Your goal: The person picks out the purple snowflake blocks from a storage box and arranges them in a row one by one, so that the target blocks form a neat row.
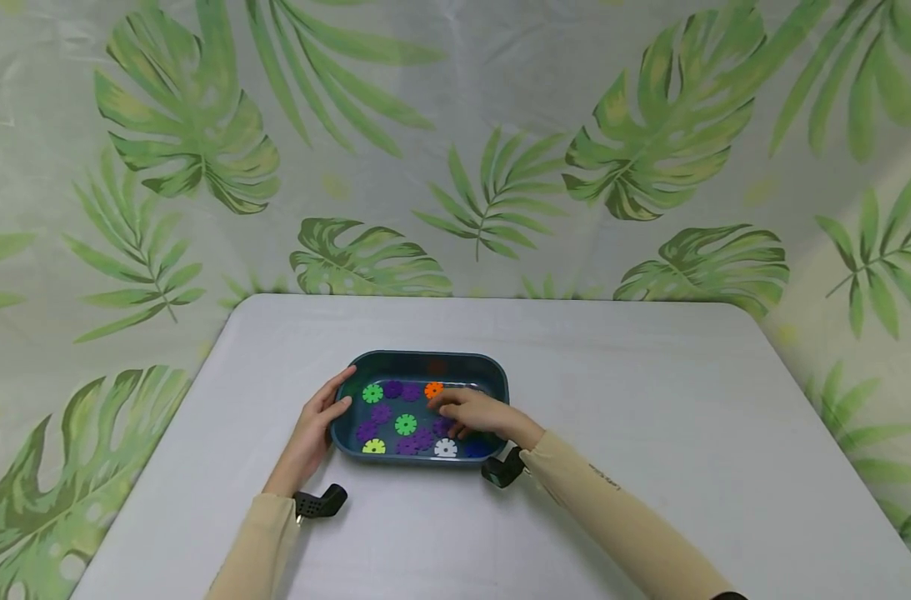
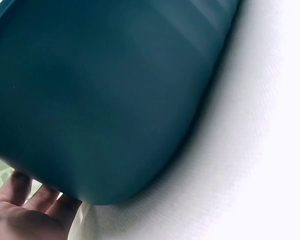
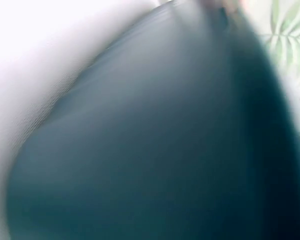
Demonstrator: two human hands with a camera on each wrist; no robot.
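A pale cloth [image 1: 500, 75] printed with green leaves fills the upper part of the head frame and runs down both sides. Below it a white desk [image 1: 635, 392] spreads across the lower part. Two beige sleeves come in from the bottom edge, the right sleeve [image 1: 613, 517] slanting up from the lower right, the left sleeve [image 1: 252, 546] from the lower left.

The dark blue-green tray [image 1: 395, 365] rests on the desk, just left of centre in the lower half of the frame. Its outer wall takes up much of both wrist views, blurred in the right one.

The right hand [image 1: 479, 412] reaches over the tray's right part, fingers bent down among the pieces; whether it grips one cannot be told. The left hand [image 1: 312, 429] grasps the tray's left end, thumb over the rim and fingers along the outside. A black device sits at each wrist, one [image 1: 322, 502] at left and one [image 1: 503, 468] at right.

Smallest are the notched discs lying in the tray: several purple discs [image 1: 381, 413], a green disc [image 1: 406, 424] near the middle and another at upper left, an orange disc [image 1: 433, 389] just beside the right hand's fingertips, and, along the near side, a yellow disc [image 1: 374, 447], a white disc [image 1: 445, 447] and a dim blue disc [image 1: 478, 449].
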